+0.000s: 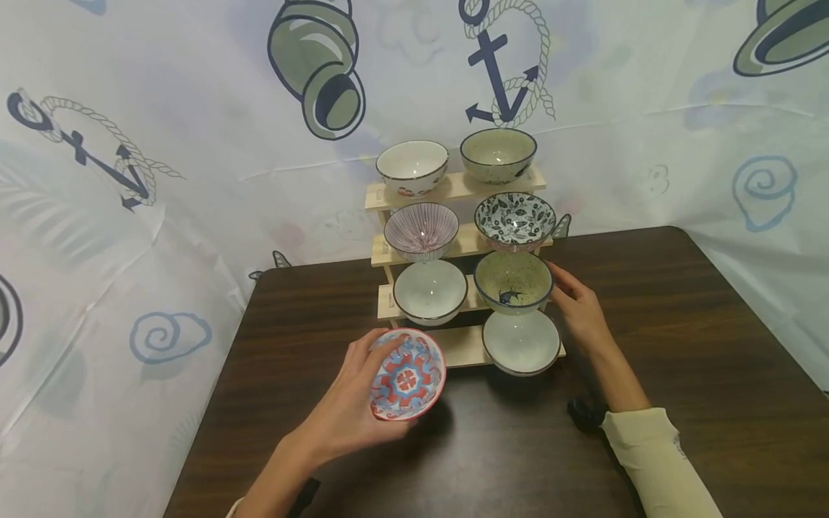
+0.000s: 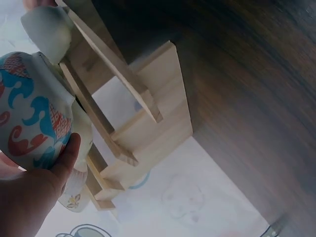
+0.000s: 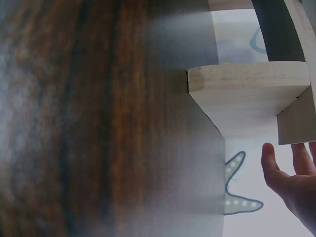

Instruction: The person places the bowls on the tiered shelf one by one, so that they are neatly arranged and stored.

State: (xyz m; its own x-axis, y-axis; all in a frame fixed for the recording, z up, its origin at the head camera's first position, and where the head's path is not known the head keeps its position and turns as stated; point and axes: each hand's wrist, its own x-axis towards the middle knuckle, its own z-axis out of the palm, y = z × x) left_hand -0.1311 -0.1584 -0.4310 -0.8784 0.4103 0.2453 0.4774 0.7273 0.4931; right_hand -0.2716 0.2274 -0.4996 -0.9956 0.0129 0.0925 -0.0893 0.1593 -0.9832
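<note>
My left hand [image 1: 363,403] grips a small bowl [image 1: 406,378] with a red and blue flower pattern, its inside facing up toward the head camera. It holds this bowl in front of the lower left of a stepped wooden stand [image 1: 456,347]. The left wrist view shows the bowl's patterned outside [image 2: 32,111] with the thumb against it. My right hand [image 1: 581,313] is at the stand's right side, beside a green speckled bowl [image 1: 514,280]. In the right wrist view, its fingers reach up by the end of a wooden step [image 3: 296,121]; some fingertips are hidden behind it.
White bowls [image 1: 430,290] [image 1: 521,342], a purple-striped bowl [image 1: 422,230], a black-and-white leaf-patterned bowl [image 1: 515,218], a white bowl [image 1: 411,164] and a green bowl [image 1: 498,152] sit on the steps. The stand is on a dark wooden table [image 1: 648,302] before a printed cloth [image 1: 615,144].
</note>
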